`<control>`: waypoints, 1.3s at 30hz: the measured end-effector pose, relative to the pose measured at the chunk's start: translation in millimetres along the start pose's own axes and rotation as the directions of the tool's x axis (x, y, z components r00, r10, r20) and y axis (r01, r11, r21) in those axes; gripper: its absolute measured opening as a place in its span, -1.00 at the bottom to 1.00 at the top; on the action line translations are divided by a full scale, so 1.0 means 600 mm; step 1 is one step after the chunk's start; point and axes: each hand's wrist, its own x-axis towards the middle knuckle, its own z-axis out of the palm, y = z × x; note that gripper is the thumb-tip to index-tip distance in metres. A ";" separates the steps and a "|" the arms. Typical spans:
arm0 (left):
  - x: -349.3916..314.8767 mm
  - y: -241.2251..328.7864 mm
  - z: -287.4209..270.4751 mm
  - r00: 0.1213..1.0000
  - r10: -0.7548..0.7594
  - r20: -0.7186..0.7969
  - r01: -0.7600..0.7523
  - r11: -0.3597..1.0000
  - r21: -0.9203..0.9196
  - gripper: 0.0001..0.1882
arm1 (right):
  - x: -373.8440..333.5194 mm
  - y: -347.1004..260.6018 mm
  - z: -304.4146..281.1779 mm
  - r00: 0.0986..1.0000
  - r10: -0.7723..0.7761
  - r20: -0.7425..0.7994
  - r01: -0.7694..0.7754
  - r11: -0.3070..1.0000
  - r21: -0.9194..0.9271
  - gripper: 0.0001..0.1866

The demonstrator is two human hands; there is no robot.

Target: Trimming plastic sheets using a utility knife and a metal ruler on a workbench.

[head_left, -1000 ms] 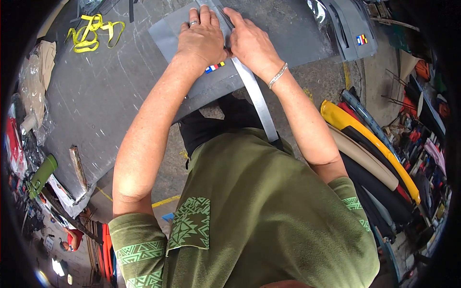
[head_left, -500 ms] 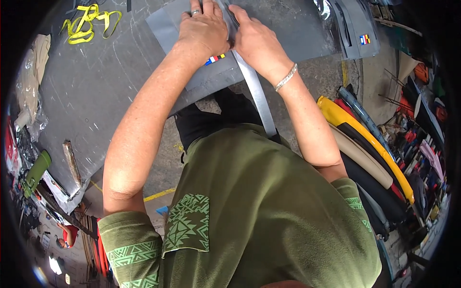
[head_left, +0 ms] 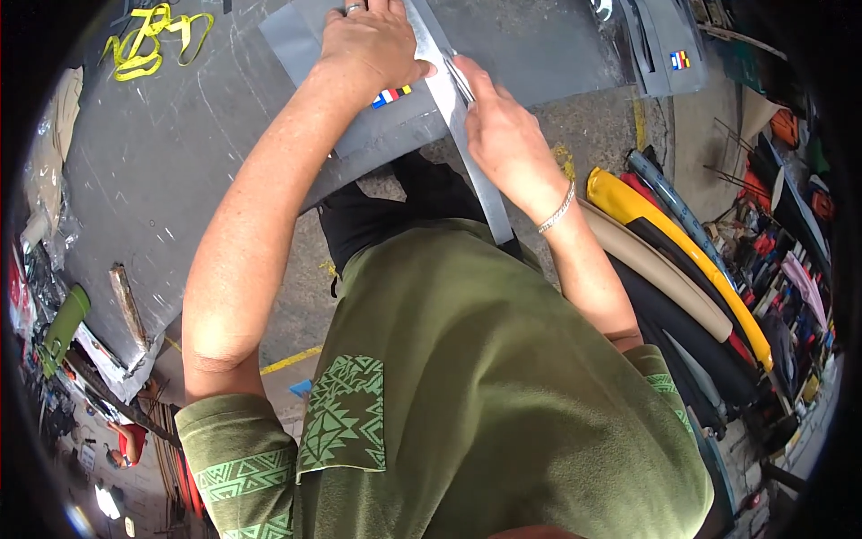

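At the near edge of a dark worktable [head_left: 197, 144], a flat metal straightedge [head_left: 473, 162] runs from far left to near right, overhanging toward the person's lap. The left hand [head_left: 370, 45], nearer, lies palm down with its thumb out against the strip, fingertips out of view. Just right of it, the right hand [head_left: 514, 144] pinches a slim silvery tool [head_left: 462, 83] beside the strip's right edge. Narrow and pale silver, the straightedge crosses a smooth grey sheet [head_left: 292, 45] bearing a multicoloured label [head_left: 388, 96].
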 end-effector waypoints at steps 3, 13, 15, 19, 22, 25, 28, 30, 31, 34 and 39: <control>-0.004 -0.004 -0.003 1.000 0.006 0.002 -0.006 1.000 -0.005 0.16 | -0.013 0.002 0.001 1.000 0.024 0.011 -0.024 1.000 0.015 -0.36; 0.006 -0.009 0.016 0.999 0.016 -0.028 -0.017 1.000 -0.025 0.18 | -0.033 0.015 0.005 1.000 0.001 0.003 -0.001 0.996 0.084 -0.37; 0.009 -0.007 0.016 0.999 0.025 -0.030 -0.025 1.000 -0.016 0.18 | -0.034 0.020 0.000 0.999 -0.032 -0.028 0.035 0.994 0.103 -0.37; 0.019 0.007 0.010 0.999 0.045 -0.027 -0.046 0.999 -0.013 0.19 | -0.048 0.046 -0.037 0.958 0.279 0.063 -0.281 0.877 0.390 -0.25; 0.121 -0.123 0.264 0.535 0.104 -0.838 -0.696 0.616 -0.368 0.20 | -0.049 0.074 -0.083 0.997 0.060 -0.040 -0.046 0.960 0.277 -0.33; 0.029 -0.002 0.041 0.991 0.068 -0.117 -0.069 0.998 -0.002 0.21 | -0.079 0.122 -0.123 0.983 0.142 -0.116 -0.107 0.957 0.269 -0.46; 0.011 -0.011 0.024 0.997 0.039 -0.066 -0.039 0.999 -0.003 0.22 | -0.057 0.094 -0.152 0.976 0.089 -0.198 -0.018 0.943 0.333 -0.51; 0.012 -0.013 0.026 0.997 0.036 -0.064 -0.036 0.999 -0.003 0.23 | -0.032 0.085 -0.149 0.973 0.035 -0.230 0.077 0.885 0.459 -0.62; 0.012 -0.015 0.028 0.998 0.034 -0.058 -0.034 0.999 -0.001 0.23 | -0.017 0.078 -0.146 0.975 0.059 -0.212 0.038 0.904 0.427 -0.65; 0.012 -0.012 0.028 0.995 0.032 -0.090 -0.035 0.999 -0.025 0.24 | 0.057 0.104 -0.090 0.930 -0.124 -0.346 0.295 0.814 0.500 -0.71; 0.009 -0.009 0.017 0.999 0.019 -0.035 -0.019 1.000 -0.020 0.24 | 0.166 0.057 -0.054 0.955 0.027 -0.295 0.277 0.266 0.923 -0.54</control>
